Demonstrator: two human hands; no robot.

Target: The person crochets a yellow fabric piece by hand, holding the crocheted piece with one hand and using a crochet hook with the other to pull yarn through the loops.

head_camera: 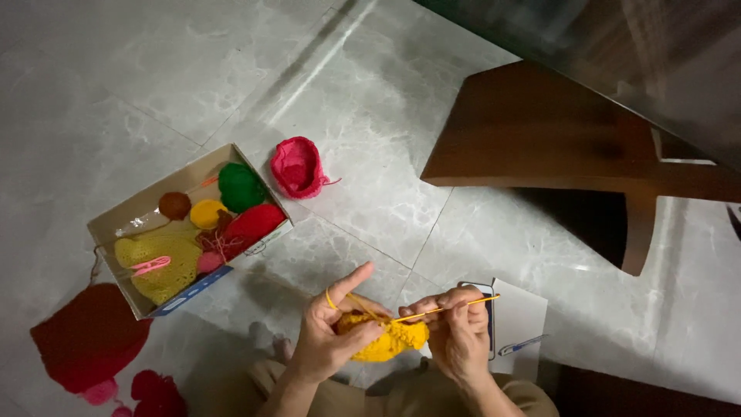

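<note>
My left hand holds a piece of yellow crochet work, with yellow yarn looped over its raised forefinger. My right hand grips a thin yellow crochet hook, whose tip pokes into the top of the yellow piece. Both hands meet over my lap, low in the middle of the head view.
An open cardboard box at the left holds balls of green, yellow, brown and red yarn and a yellow crocheted piece. A pink crocheted piece lies on the marble floor. Dark red crochet lies lower left. A phone, paper and pen lie right; wooden furniture stands beyond.
</note>
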